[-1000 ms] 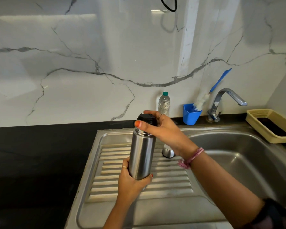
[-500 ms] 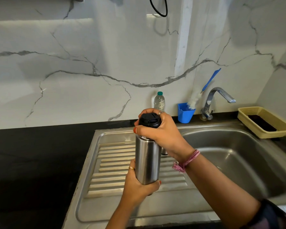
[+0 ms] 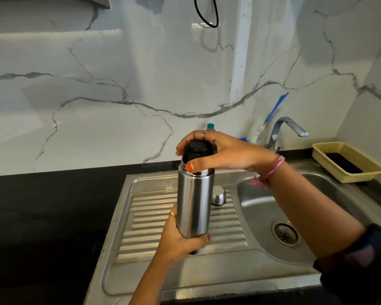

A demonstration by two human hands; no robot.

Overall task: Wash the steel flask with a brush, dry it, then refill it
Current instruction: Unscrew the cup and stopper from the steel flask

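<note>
The steel flask (image 3: 195,201) has been raised a little over the last second and now stands upright above the ribbed drainboard of the sink (image 3: 141,216), clear of it. The left hand (image 3: 178,241) keeps its grip wrapped round the base; the right hand (image 3: 220,153) has shifted round the black cap (image 3: 197,150), fingers clamped on it. That looks like unscrewing, so washing has not begun; the brush (image 3: 273,111) waits by the tap (image 3: 284,128).
</note>
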